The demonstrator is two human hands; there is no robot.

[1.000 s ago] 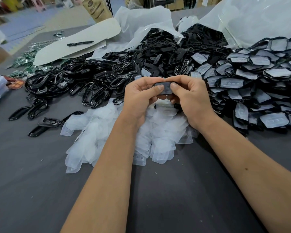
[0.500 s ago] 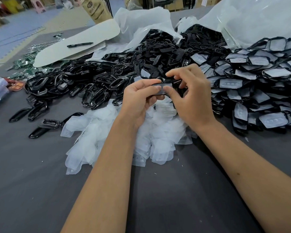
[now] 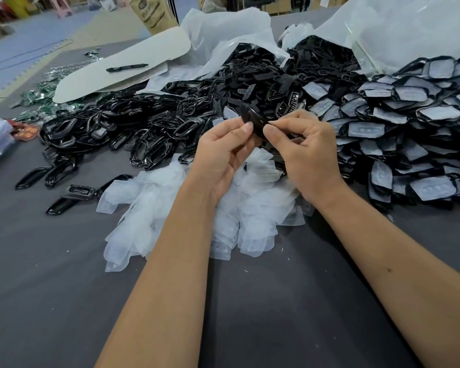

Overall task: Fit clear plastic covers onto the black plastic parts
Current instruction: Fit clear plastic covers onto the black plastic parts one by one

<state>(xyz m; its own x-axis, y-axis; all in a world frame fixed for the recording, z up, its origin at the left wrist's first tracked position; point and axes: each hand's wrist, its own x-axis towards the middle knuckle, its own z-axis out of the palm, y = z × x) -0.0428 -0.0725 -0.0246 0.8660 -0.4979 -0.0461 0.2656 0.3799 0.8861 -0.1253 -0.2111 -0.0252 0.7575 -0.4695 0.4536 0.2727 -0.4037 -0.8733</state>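
My left hand (image 3: 225, 152) and my right hand (image 3: 303, 152) hold one black plastic part (image 3: 252, 118) between them above the table, thumbs and fingertips pinching it from both sides. The part stands tilted, its dark back toward me; I cannot tell whether a clear cover sits on it. Under my hands lies a heap of loose clear plastic covers (image 3: 175, 208). Bare black parts (image 3: 133, 128) are piled at the left and behind. Black parts with clear covers fitted (image 3: 409, 134) are stacked at the right.
The grey table (image 3: 51, 288) stretches toward me. A white board (image 3: 122, 65) with a black pen (image 3: 126, 67) lies at the back left. Big clear plastic bags (image 3: 396, 30) spill black parts at the back. Green items (image 3: 40, 94) lie at the far left.
The part lay flat between my fingers, its cover side toward me; now it is turned up on edge and lifted slightly. My right hand's fingers have shifted to its right end.
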